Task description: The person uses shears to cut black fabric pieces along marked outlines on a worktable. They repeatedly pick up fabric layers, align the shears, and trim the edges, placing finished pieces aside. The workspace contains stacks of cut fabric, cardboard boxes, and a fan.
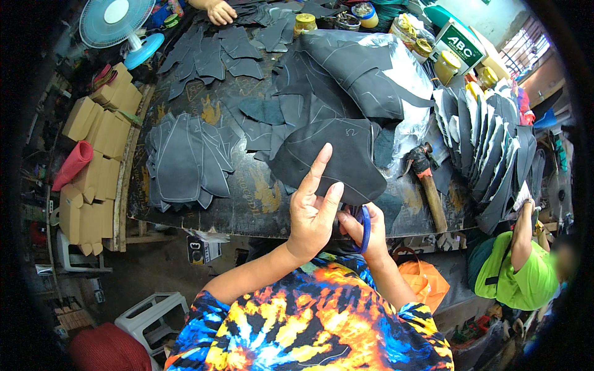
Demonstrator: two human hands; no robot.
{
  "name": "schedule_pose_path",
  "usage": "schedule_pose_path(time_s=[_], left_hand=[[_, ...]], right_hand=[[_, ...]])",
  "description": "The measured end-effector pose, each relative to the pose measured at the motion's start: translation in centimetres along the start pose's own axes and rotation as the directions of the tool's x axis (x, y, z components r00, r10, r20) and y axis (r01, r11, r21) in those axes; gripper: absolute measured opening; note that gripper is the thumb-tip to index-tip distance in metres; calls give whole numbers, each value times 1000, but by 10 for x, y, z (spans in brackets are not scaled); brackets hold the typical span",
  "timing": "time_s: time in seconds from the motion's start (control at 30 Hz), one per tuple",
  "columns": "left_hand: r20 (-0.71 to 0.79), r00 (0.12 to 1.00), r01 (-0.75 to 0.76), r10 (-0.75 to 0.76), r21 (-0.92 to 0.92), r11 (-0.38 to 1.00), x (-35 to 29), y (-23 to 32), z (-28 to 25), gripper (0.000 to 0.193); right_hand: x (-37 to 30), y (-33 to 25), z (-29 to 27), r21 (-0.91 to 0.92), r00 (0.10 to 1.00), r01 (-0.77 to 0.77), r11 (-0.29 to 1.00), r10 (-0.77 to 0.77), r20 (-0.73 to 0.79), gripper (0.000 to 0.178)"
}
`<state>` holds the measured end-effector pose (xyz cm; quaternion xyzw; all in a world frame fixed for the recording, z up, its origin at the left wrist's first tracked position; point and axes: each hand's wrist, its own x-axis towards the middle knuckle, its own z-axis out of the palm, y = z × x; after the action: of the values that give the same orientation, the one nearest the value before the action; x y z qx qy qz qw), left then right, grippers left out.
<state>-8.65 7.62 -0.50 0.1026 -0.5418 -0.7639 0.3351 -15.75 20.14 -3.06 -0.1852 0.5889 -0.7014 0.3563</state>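
A large black leather piece (334,148) with pale drawn outlines spreads in front of me at the table's near edge. My left hand (311,213) is at its near edge, index finger and thumb stretched over the top. The other fingers are curled and seem to grip the edge, partly hidden. In my right hand (369,234) are scissors with blue handles (365,230), just right of the left hand. The scissors' blades cannot be made out.
Stacked cut leather pieces (179,161) lie left on the dark table (253,213). A hammer (430,191) lies right, beside a row of standing leather pieces (486,136). Glue jars (447,65) stand behind. A co-worker in green (526,266) is at right; another person's hand (221,11) is at the far side.
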Motion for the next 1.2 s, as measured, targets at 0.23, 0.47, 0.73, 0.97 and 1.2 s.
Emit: schedule_pose_path(time_s=[0.23, 0.47, 0.73, 0.97, 1.2], left_hand=[[-124, 988, -87, 95, 74, 994, 26, 5, -17, 48], [-90, 995, -33, 42, 100, 994, 25, 8, -17, 46], [-64, 990, -116, 128, 169, 979, 17, 4, -7, 50], [-18, 1000, -5, 6, 24, 1000, 0, 3, 7, 54], [-30, 990, -128, 138, 214, 968, 24, 7, -16, 48]], right_hand=[[-5, -9, -14, -53, 988, -70, 996, 76, 136, 18], [2, -7, -22, -16, 948, 23, 1000, -16, 319, 28], [6, -2, -13, -59, 990, -9, 998, 17, 141, 24], [4, 2, -8, 23, 999, -30, 999, 29, 39, 18], [4, -8, -26, 17, 959, 34, 999, -38, 282, 31]])
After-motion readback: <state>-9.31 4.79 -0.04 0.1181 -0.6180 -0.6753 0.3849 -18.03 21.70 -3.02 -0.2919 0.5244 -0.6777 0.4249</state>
